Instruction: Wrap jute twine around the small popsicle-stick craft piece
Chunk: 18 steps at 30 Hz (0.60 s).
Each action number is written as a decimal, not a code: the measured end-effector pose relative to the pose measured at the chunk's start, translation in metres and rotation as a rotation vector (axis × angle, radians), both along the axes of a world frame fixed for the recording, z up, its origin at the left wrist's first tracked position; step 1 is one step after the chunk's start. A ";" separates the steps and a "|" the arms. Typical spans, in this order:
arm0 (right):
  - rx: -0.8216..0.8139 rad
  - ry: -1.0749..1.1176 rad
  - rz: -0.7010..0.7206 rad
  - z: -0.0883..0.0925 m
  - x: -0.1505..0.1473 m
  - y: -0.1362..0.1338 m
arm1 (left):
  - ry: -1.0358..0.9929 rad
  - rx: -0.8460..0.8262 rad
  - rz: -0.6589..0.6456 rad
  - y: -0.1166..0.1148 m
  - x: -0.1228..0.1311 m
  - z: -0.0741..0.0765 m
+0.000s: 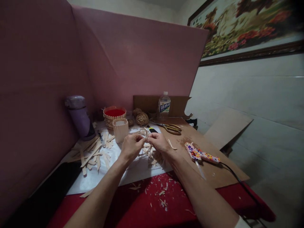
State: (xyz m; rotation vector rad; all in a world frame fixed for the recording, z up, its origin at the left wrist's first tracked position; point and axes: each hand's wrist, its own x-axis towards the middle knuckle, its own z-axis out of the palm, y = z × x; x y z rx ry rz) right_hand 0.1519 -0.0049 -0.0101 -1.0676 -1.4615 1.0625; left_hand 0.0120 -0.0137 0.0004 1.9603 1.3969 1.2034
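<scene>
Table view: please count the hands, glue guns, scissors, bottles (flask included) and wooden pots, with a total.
Left hand and right hand: 2
Glue gun: 1
Scissors: 1
Clear bottle and purple flask: 2
Red-lined pot and small pot: 2
Total: 8

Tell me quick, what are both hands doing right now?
Left hand: closed, pinching thin pale strands.
Right hand: closed, pinching at the same spot; exactly which strand is too small to tell.
</scene>
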 end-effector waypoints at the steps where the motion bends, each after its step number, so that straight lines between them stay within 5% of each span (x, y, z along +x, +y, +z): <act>1: -0.005 0.020 -0.005 -0.002 0.000 0.001 | 0.006 0.002 -0.048 -0.002 0.002 0.000; 6: -0.185 0.175 0.031 0.001 0.000 -0.002 | 0.142 0.002 -0.241 -0.008 0.006 -0.005; 10: -0.280 0.286 0.129 0.005 0.002 -0.003 | 0.172 0.001 -0.261 -0.010 0.006 -0.006; 15: -0.251 0.226 0.083 0.002 0.002 -0.002 | -0.125 0.041 -0.002 -0.006 0.005 0.002; 18: -0.235 0.182 0.145 0.002 0.000 -0.004 | -0.368 -0.218 -0.069 -0.002 0.004 0.002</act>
